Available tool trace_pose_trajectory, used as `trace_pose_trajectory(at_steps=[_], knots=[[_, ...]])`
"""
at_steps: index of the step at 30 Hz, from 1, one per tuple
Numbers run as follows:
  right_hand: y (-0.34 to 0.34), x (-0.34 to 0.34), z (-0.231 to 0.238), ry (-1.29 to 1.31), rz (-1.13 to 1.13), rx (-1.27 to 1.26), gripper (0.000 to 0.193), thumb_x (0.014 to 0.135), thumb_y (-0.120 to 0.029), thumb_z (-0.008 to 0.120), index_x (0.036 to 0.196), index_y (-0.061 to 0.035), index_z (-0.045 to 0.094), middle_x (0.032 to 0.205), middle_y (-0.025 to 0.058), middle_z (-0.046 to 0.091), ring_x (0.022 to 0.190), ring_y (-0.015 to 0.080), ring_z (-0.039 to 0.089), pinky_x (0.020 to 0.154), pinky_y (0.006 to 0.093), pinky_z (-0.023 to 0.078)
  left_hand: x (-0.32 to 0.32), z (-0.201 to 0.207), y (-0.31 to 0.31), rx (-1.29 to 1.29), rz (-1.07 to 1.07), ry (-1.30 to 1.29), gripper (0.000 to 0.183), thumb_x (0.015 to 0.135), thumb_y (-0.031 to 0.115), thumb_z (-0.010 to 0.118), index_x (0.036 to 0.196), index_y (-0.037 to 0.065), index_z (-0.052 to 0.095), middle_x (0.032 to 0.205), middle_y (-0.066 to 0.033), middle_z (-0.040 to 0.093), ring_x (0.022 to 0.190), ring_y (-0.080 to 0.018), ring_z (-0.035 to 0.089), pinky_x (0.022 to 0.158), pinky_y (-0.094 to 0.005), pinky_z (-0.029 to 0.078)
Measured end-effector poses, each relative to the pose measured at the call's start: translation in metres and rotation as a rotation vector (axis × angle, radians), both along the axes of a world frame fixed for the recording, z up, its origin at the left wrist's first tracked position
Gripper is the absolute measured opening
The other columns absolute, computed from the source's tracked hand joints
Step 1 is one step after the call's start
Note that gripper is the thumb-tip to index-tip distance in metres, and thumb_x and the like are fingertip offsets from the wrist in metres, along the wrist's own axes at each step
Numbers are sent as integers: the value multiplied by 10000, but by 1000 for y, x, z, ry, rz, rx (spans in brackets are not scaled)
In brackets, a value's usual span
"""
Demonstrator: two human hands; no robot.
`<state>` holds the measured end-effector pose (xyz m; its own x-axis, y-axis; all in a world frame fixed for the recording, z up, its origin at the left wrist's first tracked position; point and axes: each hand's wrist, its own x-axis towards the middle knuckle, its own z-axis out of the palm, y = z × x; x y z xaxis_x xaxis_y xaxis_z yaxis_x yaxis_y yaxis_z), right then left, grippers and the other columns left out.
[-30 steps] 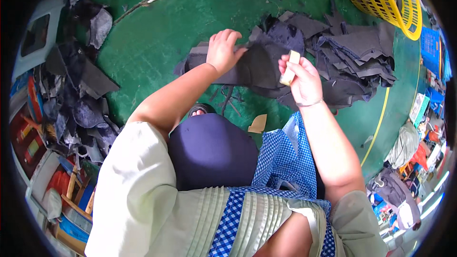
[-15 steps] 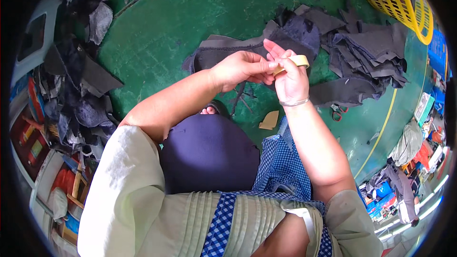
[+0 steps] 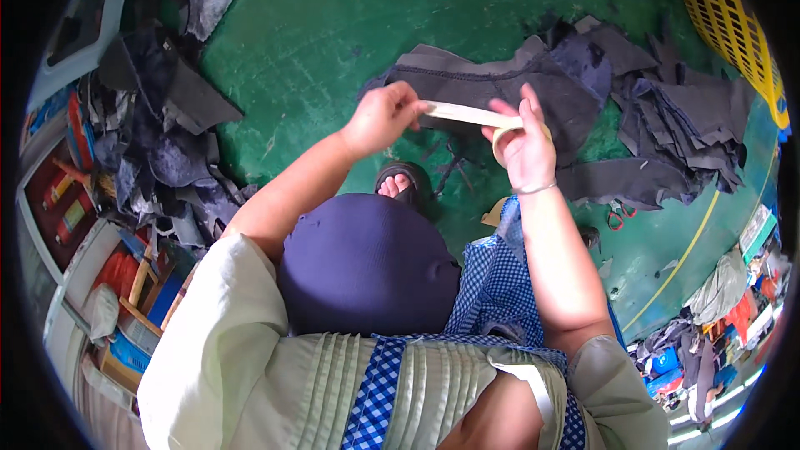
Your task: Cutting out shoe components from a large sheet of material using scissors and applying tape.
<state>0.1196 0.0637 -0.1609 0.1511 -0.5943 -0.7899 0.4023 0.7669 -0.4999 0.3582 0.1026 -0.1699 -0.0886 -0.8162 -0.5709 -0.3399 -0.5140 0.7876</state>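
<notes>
A strip of pale masking tape [image 3: 467, 113] stretches taut between my hands, above the green floor. My left hand [image 3: 383, 117] pinches its loose end between thumb and fingers. At the other end, my right hand [image 3: 528, 152] holds the tape roll [image 3: 500, 145], its fingers partly extended. Part of the roll is hidden behind the fingers. Beneath the strip lies a dark grey fabric piece [image 3: 475, 87] with a stitched seam along it.
Layered dark fabric pieces [image 3: 683, 129] lie at the right, below a yellow plastic basket [image 3: 729, 21]. Red-handled scissors [image 3: 617, 217] rest on the floor. More dark scraps [image 3: 158, 142] are heaped at the left. A sandalled foot [image 3: 396, 183] shows beside my covered knee.
My left hand has moved left, away from my right hand, and a length of tape now spans the gap. The view has shifted slightly.
</notes>
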Motion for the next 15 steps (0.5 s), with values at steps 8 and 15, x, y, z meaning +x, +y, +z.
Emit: trace_pose_trajectory(at_steps=[8,15], knots=[[-37,0,-47,1014,911,-1024,254,770,-252,697,648,-56,589,669,91,558,677,282,550,615,395,444,10,-27,-26,148,-37,-312,277,849,287,608,836,12,583,728,-150,644,661,-264,655,614,-374,503],[-33,28,-95,1388,1063,-1022,239,727,-315,700,682,-107,592,768,46,589,795,267,568,671,410,447,-2,-60,-38,102,-73,-733,283,806,279,635,896,18,576,895,-172,625,862,-358,611,742,-456,481]])
